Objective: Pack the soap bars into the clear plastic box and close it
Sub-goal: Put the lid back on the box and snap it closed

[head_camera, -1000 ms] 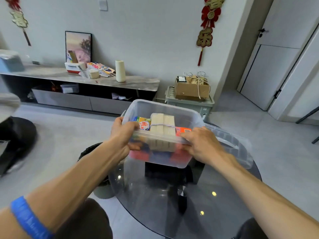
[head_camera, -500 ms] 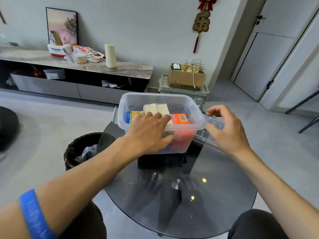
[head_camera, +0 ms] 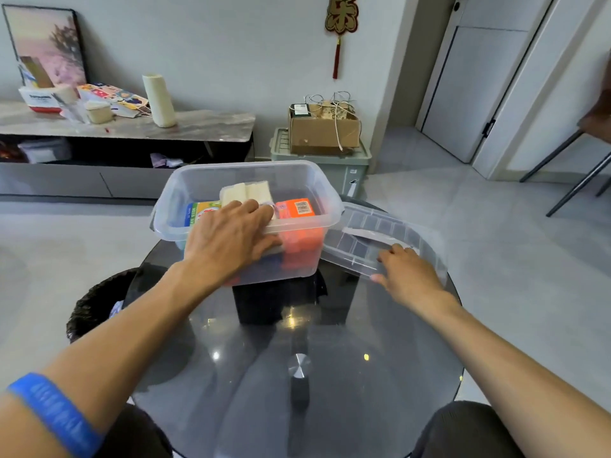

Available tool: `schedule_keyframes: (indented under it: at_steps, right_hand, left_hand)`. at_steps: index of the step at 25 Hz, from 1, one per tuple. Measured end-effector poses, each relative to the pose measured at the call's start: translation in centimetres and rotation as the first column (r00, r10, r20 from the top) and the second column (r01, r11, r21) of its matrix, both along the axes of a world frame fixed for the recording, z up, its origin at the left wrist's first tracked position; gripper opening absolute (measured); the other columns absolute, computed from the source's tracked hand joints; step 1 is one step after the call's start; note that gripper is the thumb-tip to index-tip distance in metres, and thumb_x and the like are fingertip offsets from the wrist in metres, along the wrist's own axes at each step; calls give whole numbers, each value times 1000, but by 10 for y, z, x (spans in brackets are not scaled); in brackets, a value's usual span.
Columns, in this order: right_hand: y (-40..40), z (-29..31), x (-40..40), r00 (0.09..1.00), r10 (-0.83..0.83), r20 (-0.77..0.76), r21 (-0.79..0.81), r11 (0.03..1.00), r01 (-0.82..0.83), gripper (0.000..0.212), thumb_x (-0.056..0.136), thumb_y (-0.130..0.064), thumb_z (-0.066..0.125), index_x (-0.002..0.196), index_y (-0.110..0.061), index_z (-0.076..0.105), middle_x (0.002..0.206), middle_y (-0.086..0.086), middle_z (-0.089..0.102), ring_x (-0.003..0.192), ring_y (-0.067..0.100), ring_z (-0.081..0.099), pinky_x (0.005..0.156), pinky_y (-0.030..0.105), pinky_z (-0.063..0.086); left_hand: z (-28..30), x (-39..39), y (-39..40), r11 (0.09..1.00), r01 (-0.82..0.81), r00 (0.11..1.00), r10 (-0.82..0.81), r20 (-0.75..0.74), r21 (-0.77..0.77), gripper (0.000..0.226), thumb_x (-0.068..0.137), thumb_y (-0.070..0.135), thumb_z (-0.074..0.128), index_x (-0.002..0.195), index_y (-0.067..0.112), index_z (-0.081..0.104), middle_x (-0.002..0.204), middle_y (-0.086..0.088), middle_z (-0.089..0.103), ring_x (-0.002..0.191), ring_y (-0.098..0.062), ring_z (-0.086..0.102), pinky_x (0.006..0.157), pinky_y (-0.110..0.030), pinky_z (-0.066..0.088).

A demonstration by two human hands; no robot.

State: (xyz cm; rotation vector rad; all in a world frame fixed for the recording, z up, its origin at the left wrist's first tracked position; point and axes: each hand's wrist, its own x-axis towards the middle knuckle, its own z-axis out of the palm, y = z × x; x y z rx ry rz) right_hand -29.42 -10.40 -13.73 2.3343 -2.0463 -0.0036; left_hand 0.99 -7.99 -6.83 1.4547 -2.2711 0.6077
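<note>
Your right hand has dropped since half a second ago: it was raised above the lid with fingers curled near its far part, and now it lies low on the lid's near edge, fingers spread and bent over the rim, thumb toward the table. Whether it has truly gripped the lid or only rests on it, you cannot tell from this view. Your left hand has hardly shifted; it remains draped over the near wall of the clear plastic box, palm down, fingers loosely extended into the opening and touching the top of the soap bars, thumb pressed against the outside of the wall. It holds nothing closed in its grasp.

Going by size: the round glass table carries everything, and the box sits toward its far edge, open on top. The lid lies tilted just right of the box, its upper edge leaning against the box's right rim, its lower edge at the table. Inside the box, the pale soap bars stand bundled in the middle, an orange pack with a barcode lies to their right, and a green and yellow pack to their left. A blue wristband circles your left forearm.
</note>
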Motion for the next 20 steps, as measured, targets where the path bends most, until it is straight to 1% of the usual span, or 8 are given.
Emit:
schedule_keyframes:
  at_steps: [3, 5, 7, 10, 12, 15, 17, 20]
  right_hand:
    - [3, -5, 14, 970, 80, -228, -103, 989, -106, 23, 92, -11, 52, 113, -3, 52, 110, 15, 59, 99, 32, 58, 72, 38, 47]
    - [14, -10, 18, 942, 54, -331, -137, 985, -104, 25, 86, -1, 50, 111, -2, 51, 104, 14, 58, 91, 27, 59, 67, 32, 46]
    - [20, -3, 11, 969, -15, -248, -230, 972, -44, 20, 90, -5, 50, 109, -2, 50, 104, 14, 59, 91, 26, 59, 70, 32, 49]
    - [24, 23, -17, 968, -94, 231, -428, 884, 188, 18, 96, -16, 52, 98, 1, 53, 96, 20, 58, 85, 36, 57, 61, 36, 40]
    - [29, 43, -27, 913, -28, 406, -469, 851, 235, 20, 95, -20, 52, 92, -1, 51, 91, 18, 55, 82, 37, 53, 63, 34, 33]
    - [37, 72, -9, 880, 93, 465, -492, 854, 170, 15, 96, -24, 49, 91, -10, 46, 91, 6, 47, 80, 25, 43, 65, 34, 32]
    - [42, 88, 9, 890, 181, 418, -524, 848, 73, 14, 96, -25, 50, 93, -12, 46, 91, 3, 46, 80, 22, 42, 65, 35, 35]
    - [44, 110, 28, 891, 372, 260, -597, 787, -155, 15, 93, -22, 55, 95, -9, 51, 91, 7, 55, 79, 27, 49, 63, 38, 40]
  left_hand:
    - [-1, -3, -17, 998, -38, 998, 40, -46, 44, 37, 86, 55, 56, 79, 22, 41, 80, -4, 61, 77, -30, 60, 55, -34, 31]
    - [1, -4, -21, 997, -42, 997, 47, -69, 62, 40, 84, 56, 56, 76, 24, 34, 76, -2, 59, 73, -29, 60, 55, -33, 31]
    - [1, -3, -20, 998, -22, 997, 26, -68, 51, 41, 84, 56, 57, 74, 24, 33, 73, 0, 58, 69, -27, 59, 53, -33, 33]
    - [3, -5, -17, 999, 25, 998, -22, -60, 48, 40, 85, 55, 56, 74, 24, 34, 73, 1, 57, 68, -26, 59, 52, -31, 30]
    - [5, -13, -13, 998, 35, 997, -32, -64, 44, 39, 85, 54, 57, 74, 25, 34, 75, 2, 60, 69, -24, 61, 52, -30, 28]
    - [1, -39, 0, 999, 47, 998, -47, -44, 4, 38, 84, 53, 61, 74, 25, 39, 76, 2, 63, 69, -23, 62, 51, -29, 29]
    - [3, -59, 8, 997, 54, 998, -52, -28, 60, 33, 85, 53, 59, 78, 25, 43, 83, 1, 65, 76, -22, 63, 53, -30, 32]
    - [20, -67, 19, 951, 192, 960, -130, -250, 243, 26, 82, 46, 57, 85, 20, 58, 94, 0, 67, 87, -23, 62, 66, -35, 47]
